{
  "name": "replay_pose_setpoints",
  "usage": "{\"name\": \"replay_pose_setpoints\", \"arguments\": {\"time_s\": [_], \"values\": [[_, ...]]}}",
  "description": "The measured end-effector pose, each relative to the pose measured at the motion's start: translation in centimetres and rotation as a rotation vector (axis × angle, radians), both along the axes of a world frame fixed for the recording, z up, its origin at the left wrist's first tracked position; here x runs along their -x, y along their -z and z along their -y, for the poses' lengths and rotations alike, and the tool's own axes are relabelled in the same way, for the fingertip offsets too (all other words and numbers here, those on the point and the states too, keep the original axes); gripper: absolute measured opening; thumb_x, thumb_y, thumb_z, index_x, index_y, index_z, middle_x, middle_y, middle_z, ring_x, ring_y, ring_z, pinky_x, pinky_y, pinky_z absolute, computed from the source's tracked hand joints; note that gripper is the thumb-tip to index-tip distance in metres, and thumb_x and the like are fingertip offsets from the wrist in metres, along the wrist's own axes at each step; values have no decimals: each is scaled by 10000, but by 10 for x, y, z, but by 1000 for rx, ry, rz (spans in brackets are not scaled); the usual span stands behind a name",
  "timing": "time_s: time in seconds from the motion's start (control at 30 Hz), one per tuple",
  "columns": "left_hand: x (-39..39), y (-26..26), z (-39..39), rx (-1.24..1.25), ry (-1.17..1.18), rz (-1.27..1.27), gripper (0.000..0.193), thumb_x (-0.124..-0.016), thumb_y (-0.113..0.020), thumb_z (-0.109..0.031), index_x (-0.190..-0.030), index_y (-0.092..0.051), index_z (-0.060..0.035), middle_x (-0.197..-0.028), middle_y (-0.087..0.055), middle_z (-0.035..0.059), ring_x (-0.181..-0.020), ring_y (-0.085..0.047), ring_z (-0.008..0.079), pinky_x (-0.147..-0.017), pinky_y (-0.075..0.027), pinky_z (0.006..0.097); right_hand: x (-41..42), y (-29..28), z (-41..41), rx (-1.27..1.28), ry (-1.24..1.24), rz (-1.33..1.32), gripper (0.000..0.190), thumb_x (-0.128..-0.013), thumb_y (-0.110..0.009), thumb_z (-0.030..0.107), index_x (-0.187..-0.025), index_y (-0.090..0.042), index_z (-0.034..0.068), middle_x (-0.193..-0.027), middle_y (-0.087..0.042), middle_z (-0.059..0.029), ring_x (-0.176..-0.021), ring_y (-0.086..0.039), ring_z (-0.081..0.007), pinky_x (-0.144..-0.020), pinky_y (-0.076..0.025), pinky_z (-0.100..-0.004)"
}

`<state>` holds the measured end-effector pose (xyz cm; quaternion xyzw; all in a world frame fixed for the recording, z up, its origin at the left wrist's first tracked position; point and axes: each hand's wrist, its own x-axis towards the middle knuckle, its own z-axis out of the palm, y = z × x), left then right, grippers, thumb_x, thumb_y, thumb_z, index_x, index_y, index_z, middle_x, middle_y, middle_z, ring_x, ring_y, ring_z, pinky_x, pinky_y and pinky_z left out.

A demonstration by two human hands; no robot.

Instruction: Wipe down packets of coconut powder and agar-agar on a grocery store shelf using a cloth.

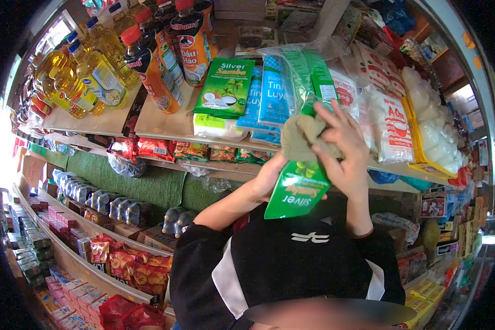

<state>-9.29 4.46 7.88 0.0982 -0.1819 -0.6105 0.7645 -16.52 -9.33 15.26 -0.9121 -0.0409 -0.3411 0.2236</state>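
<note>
My left hand point(269, 178) grips a green printed packet point(298, 192) from its left side, in front of the upper shelf. A folded beige-olive cloth point(299, 134) lies against the packet's upper part and hides some of it. My right hand point(346, 152) holds this cloth with its fingers bent over it. Just behind the hands, on the shelf, an open clear plastic bag point(291, 60) contains more green packets point(319, 68). A similar green packet with coconuts pictured on it point(225, 86) leans on blue-and-white bags point(274, 90) to the left.
On the upper shelf point(181, 126), cooking oil bottles point(103, 78) and dark sauce bottles point(152, 78) stand at left. White bags point(390, 128) and a yellow crate point(431, 167) are at right. Lower shelves hold bottle packs point(123, 210), red snack bags point(138, 264) and small boxes point(80, 293).
</note>
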Motion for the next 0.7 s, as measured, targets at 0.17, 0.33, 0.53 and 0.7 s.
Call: {"name": "replay_pose_setpoints", "arguments": {"time_s": [0.17,0.33,0.53,0.7], "values": [[-21,6,3,67,-246,-95,566,-917,-297,-499,-1290,-383,-82,-1232,-485,98,-1067,-528,218,-910,-442,355,10,39,-39,295,-359,-58,109,-666,-628,191,-682,-530,144,-1205,-550,-24,-1184,-459,-218,-1010,-289,-447],[-21,11,5,197,-216,-264,594,-918,-296,-502,-1284,-387,-43,-1204,-509,118,-1091,-513,232,-972,-380,382,-11,40,-40,376,-291,71,116,-672,-623,210,-713,-525,165,-1260,-508,-3,-1203,-440,-210,-1028,-226,-462],[-14,-2,-2,7,-624,294,630,-840,-427,-406,-1320,-308,-16,-1299,-406,162,-1163,-441,299,-972,-367,418,-49,-5,-18,234,91,201,106,-718,-616,171,-775,-540,123,-1279,-486,-98,-1256,-365,-296,-1035,-172,-479],[-29,58,-9,392,-462,-209,599,-830,-385,-410,-1291,-364,-28,-1268,-443,166,-1131,-464,317,-963,-371,446,-25,26,-48,130,-128,-91,148,-698,-637,215,-770,-548,121,-1312,-456,-38,-1249,-374,-264,-998,-233,-465]]}}
